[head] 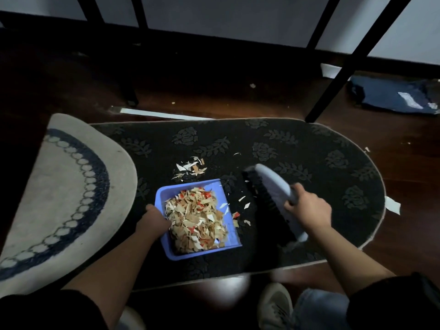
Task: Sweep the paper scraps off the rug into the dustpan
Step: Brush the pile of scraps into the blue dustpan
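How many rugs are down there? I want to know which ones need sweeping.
2: the dark floral rug under the dustpan, and a pale round rug overlapping its left end.

a home: patterned rug (285,148) on wood floor (392,139), black furniture legs (352,60).

blue dustpan (164,194), black floral rug (297,148), tan, red scraps (195,220)
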The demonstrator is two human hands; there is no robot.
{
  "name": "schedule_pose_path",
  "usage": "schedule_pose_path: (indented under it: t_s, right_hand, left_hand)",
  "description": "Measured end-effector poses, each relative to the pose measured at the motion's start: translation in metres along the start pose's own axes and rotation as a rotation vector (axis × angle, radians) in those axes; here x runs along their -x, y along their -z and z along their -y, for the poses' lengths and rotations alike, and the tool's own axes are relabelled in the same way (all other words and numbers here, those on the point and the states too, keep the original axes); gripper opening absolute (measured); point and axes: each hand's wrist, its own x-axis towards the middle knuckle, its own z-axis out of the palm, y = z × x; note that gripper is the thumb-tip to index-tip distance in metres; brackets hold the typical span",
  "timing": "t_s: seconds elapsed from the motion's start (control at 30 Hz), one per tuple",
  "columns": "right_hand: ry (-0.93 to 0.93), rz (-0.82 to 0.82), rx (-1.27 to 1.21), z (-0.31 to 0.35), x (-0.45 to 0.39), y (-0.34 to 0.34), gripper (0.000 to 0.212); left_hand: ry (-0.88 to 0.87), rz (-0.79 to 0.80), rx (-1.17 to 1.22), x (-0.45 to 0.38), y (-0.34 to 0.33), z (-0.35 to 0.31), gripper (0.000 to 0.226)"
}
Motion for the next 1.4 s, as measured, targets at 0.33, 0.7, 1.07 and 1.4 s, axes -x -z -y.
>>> schedule_pose_path:
  t_s: [0.33,0.7,1.07,1.4]
  right_hand:
    - [-0.06,0.167,-0.011,-0.01,-0.002,-0.026,0.04]
    - [0.02,0.034,0.027,-0.015,-0.002,-0.003,0.042]
    - [0.029,0.132,0.034,-0.019,0.009,-0.028,0.043]
    - [0.046,-0.027,0.007,-0.008,0.005,-0.008,0.04]
  left_hand:
    - [0.033,0.0,0.007,-0.004,-0.003,0.0,0.07]
    - [0.013,0.011,0.031,-0.004,-0.003,0.002,0.069]
    - [0.023,0.01,0.02,-0.004,-0.004,0.002,0.067]
    - [0.028,0.013,0.017,-0.004,-0.005,0.0,0.069]
